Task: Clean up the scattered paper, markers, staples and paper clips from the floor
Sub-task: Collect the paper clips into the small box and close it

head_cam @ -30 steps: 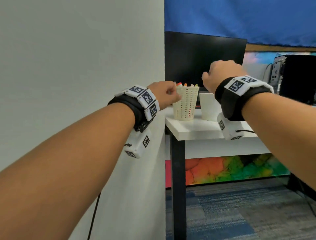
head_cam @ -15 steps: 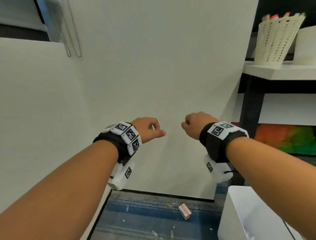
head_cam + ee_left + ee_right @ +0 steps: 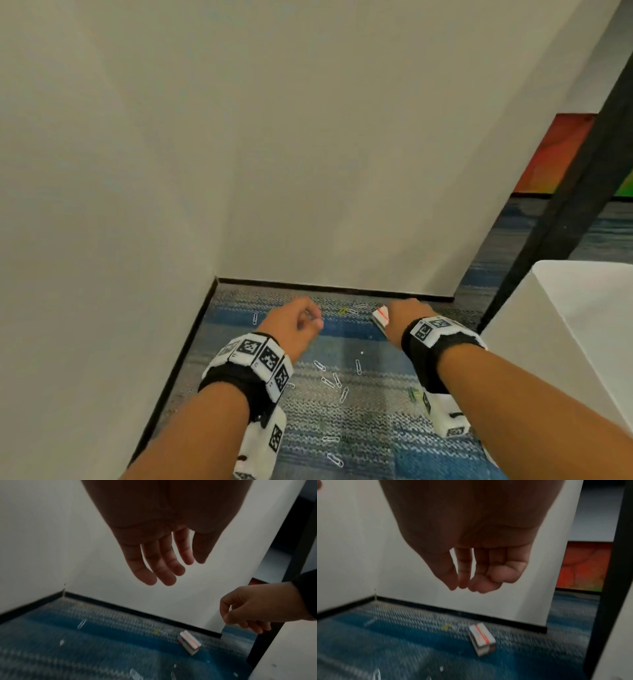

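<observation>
down at the far left, your view meets a white wall point(image 3: 102, 205) that runs into a corner, with blue and grey carpet point(image 3: 342, 342) below it. your left hand point(image 3: 291, 325) hangs above the carpet, empty; from the left wrist view its fingers point(image 3: 161, 561) hang loose and slightly apart, holding nothing. a lone paper clip point(image 3: 255, 318) lies just left of that hand near the wall. between your two wrists a loose cluster of paper clips point(image 3: 334, 380) sits scattered on the carpet, with more nearer you point(image 3: 335, 459), and a yellowish clip point(image 3: 342, 310) lies close to the skirting. further right, the small white staple box point(image 3: 382, 317) with a red stripe rests on the carpet just beside your right hand point(image 3: 407, 318), partly hidden by it in the head view. your right hand hovers above it without touching; its fingers point(image 3: 479, 577) are loosely curled together and hold nothing. a green clip point(image 3: 415, 394) lies by your right wrist. at the far right stand a black leg point(image 3: 565, 219) and a white counter point(image 3: 582, 325) corner.
</observation>
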A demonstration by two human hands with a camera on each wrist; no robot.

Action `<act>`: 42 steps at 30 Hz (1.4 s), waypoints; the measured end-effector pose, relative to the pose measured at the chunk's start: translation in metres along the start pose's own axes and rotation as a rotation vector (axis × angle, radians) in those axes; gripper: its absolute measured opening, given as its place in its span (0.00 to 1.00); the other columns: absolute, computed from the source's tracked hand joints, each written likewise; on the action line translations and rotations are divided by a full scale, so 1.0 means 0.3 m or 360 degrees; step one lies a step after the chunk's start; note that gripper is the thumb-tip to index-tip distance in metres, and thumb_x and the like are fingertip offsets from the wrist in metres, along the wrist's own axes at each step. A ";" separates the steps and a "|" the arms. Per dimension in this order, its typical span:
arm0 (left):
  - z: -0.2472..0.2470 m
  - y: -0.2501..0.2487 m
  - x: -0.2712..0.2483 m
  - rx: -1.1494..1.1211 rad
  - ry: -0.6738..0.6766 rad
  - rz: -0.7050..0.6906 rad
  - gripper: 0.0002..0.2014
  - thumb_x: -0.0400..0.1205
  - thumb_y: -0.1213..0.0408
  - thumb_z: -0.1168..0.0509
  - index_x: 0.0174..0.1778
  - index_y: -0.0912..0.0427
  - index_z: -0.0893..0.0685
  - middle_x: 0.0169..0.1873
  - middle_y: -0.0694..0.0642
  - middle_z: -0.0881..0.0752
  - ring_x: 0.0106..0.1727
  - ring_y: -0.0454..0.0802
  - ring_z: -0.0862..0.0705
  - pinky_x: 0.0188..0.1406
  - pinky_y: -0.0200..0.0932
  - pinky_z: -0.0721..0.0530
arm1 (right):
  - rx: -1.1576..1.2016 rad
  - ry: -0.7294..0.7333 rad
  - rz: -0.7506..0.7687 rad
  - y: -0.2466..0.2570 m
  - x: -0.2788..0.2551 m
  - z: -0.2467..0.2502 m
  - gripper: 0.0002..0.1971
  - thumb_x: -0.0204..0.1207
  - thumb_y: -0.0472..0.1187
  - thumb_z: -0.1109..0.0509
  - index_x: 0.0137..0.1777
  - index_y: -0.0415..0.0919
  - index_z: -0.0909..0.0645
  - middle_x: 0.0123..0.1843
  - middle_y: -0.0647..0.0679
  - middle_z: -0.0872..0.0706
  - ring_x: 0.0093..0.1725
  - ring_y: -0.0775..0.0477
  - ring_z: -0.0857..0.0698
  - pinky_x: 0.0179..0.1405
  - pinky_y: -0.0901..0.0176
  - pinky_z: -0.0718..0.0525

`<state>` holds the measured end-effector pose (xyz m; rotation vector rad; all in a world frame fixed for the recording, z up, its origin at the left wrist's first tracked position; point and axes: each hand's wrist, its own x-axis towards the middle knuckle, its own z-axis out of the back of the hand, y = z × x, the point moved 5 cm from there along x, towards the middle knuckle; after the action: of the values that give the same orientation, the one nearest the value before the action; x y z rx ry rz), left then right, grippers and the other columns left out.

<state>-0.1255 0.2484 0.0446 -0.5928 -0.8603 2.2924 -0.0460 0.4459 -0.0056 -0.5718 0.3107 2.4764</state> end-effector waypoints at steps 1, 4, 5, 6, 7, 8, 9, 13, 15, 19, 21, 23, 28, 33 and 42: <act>-0.041 0.055 0.009 -0.0018 0.0000 0.0032 0.05 0.79 0.59 0.36 0.42 0.44 0.25 0.34 0.47 0.20 0.36 0.47 0.21 0.40 0.39 0.25 | 0.0024 0.0022 -0.0015 -0.015 0.035 -0.060 0.20 0.78 0.42 0.38 0.70 0.42 0.27 0.65 0.38 0.19 0.60 0.36 0.17 0.53 0.52 0.19; -0.149 0.200 0.043 -0.0030 -0.0028 0.0097 0.05 0.79 0.61 0.35 0.46 0.48 0.25 0.40 0.52 0.17 0.31 0.40 0.25 0.39 0.40 0.29 | 0.0122 0.0043 -0.0109 -0.064 0.136 -0.211 0.24 0.78 0.40 0.38 0.74 0.41 0.35 0.70 0.35 0.26 0.63 0.33 0.20 0.57 0.49 0.21; -0.182 0.244 0.053 -0.0040 -0.0031 0.0128 0.05 0.79 0.62 0.35 0.46 0.49 0.25 0.40 0.52 0.17 0.32 0.40 0.25 0.40 0.40 0.29 | 0.0156 0.0032 -0.0140 -0.075 0.166 -0.248 0.25 0.78 0.40 0.37 0.74 0.42 0.36 0.71 0.34 0.29 0.63 0.31 0.20 0.58 0.47 0.21; -0.217 0.285 0.059 -0.0048 -0.0018 0.0166 0.05 0.79 0.62 0.35 0.46 0.49 0.25 0.40 0.51 0.17 0.34 0.42 0.23 0.42 0.40 0.28 | 0.0190 0.0021 -0.0173 -0.088 0.198 -0.285 0.26 0.77 0.41 0.36 0.74 0.42 0.37 0.73 0.34 0.33 0.63 0.30 0.21 0.59 0.45 0.21; -0.255 0.325 0.065 -0.0055 0.0002 0.0208 0.05 0.79 0.62 0.35 0.47 0.49 0.25 0.40 0.51 0.17 0.37 0.45 0.21 0.44 0.40 0.27 | 0.0217 0.0005 -0.0204 -0.100 0.231 -0.312 0.27 0.77 0.41 0.35 0.75 0.43 0.38 0.74 0.34 0.35 0.63 0.29 0.22 0.61 0.44 0.21; -0.293 0.363 0.071 -0.0072 0.0017 0.0248 0.06 0.79 0.62 0.35 0.47 0.49 0.25 0.40 0.50 0.17 0.39 0.46 0.21 0.45 0.40 0.27 | 0.0243 -0.0012 -0.0226 -0.112 0.268 -0.339 0.29 0.77 0.41 0.35 0.76 0.43 0.39 0.75 0.34 0.37 0.65 0.28 0.23 0.63 0.43 0.21; -0.329 0.395 0.073 -0.0103 0.0023 0.0279 0.06 0.79 0.63 0.34 0.46 0.49 0.25 0.38 0.48 0.18 0.39 0.46 0.21 0.45 0.40 0.26 | 0.0276 -0.0038 -0.0235 -0.120 0.303 -0.361 0.30 0.77 0.41 0.34 0.77 0.43 0.40 0.75 0.34 0.38 0.67 0.28 0.25 0.65 0.42 0.22; -0.438 0.501 0.074 -0.0214 0.0004 0.0351 0.06 0.78 0.64 0.34 0.44 0.48 0.23 0.41 0.51 0.16 0.43 0.49 0.18 0.49 0.41 0.21 | 0.0350 -0.0250 -0.0154 -0.126 0.420 -0.404 0.26 0.78 0.42 0.35 0.74 0.40 0.36 0.72 0.33 0.31 0.68 0.27 0.28 0.67 0.41 0.27; -0.463 0.532 0.065 -0.0205 -0.0012 0.0348 0.06 0.78 0.63 0.34 0.44 0.46 0.22 0.43 0.51 0.14 0.45 0.50 0.16 0.51 0.43 0.18 | 0.0330 -0.0271 -0.0148 -0.133 0.449 -0.411 0.22 0.79 0.41 0.36 0.72 0.41 0.34 0.70 0.33 0.29 0.69 0.28 0.30 0.66 0.41 0.28; -0.463 0.547 0.051 -0.0273 -0.0077 0.0372 0.07 0.78 0.63 0.33 0.41 0.44 0.21 0.38 0.46 0.16 0.40 0.43 0.17 0.42 0.38 0.20 | 0.0417 -0.0415 -0.0076 -0.117 0.426 -0.400 0.21 0.73 0.41 0.29 0.65 0.40 0.28 0.66 0.35 0.27 0.65 0.30 0.27 0.65 0.45 0.27; -0.453 0.541 0.042 -0.0322 -0.0089 0.0368 0.06 0.78 0.63 0.34 0.43 0.46 0.21 0.37 0.45 0.17 0.39 0.40 0.19 0.35 0.34 0.25 | 0.0660 -0.0442 0.0068 -0.063 0.371 -0.406 0.20 0.69 0.38 0.25 0.60 0.40 0.26 0.63 0.37 0.27 0.60 0.35 0.23 0.60 0.53 0.25; -0.446 0.544 0.028 -0.0388 -0.0065 0.0383 0.08 0.78 0.62 0.33 0.50 0.47 0.23 0.40 0.47 0.18 0.38 0.40 0.20 0.33 0.32 0.27 | 0.0786 -0.0359 0.0282 0.019 0.296 -0.428 0.21 0.66 0.35 0.24 0.58 0.42 0.24 0.59 0.42 0.26 0.56 0.40 0.22 0.50 0.61 0.29; -0.446 0.561 -0.041 -0.0310 0.0035 0.0316 0.41 0.68 0.58 0.23 0.74 0.45 0.37 0.59 0.47 0.26 0.48 0.47 0.20 0.43 0.37 0.22 | 0.0847 -0.0192 0.0830 0.211 0.077 -0.528 0.21 0.63 0.32 0.25 0.57 0.43 0.20 0.50 0.51 0.24 0.51 0.48 0.22 0.46 0.67 0.34; -0.462 0.580 -0.135 0.0109 0.0378 0.0082 0.37 0.66 0.60 0.22 0.70 0.53 0.29 0.63 0.53 0.23 0.62 0.50 0.23 0.62 0.44 0.25 | 0.0719 0.0022 0.1032 0.300 -0.092 -0.664 0.20 0.65 0.38 0.25 0.58 0.41 0.20 0.53 0.44 0.21 0.53 0.45 0.22 0.52 0.57 0.25; -0.554 0.620 -0.301 0.0233 0.0621 0.0093 0.20 0.66 0.55 0.27 0.52 0.52 0.23 0.47 0.52 0.17 0.48 0.50 0.18 0.42 0.44 0.22 | 0.0522 0.0186 0.1141 0.314 -0.229 -0.841 0.25 0.67 0.52 0.27 0.62 0.42 0.23 0.53 0.43 0.24 0.54 0.42 0.23 0.54 0.57 0.30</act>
<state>-0.0351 0.1464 -0.1829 -0.9671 -0.4888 2.1626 0.0337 0.2513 -0.1875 -0.5248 1.1100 2.9607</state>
